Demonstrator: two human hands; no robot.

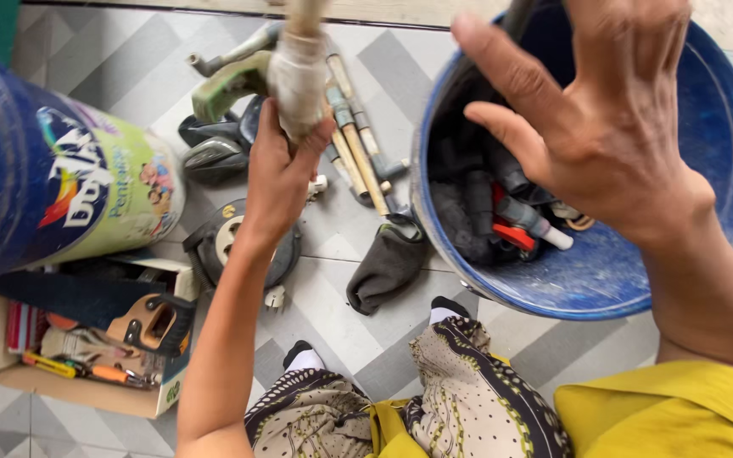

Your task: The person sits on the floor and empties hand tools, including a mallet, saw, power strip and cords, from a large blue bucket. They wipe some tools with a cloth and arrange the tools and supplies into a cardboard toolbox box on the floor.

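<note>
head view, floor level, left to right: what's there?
Lying paint bucket → cardboard box with handsaw → tape reel → left hand gripping a wrapped handle → grey glove → blue bucket of tools, right hand open above it.

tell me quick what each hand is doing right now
Left hand: closed around a whitish wrapped tool handle.
Right hand: open, fingers spread over the blue bucket, holding nothing.
</note>
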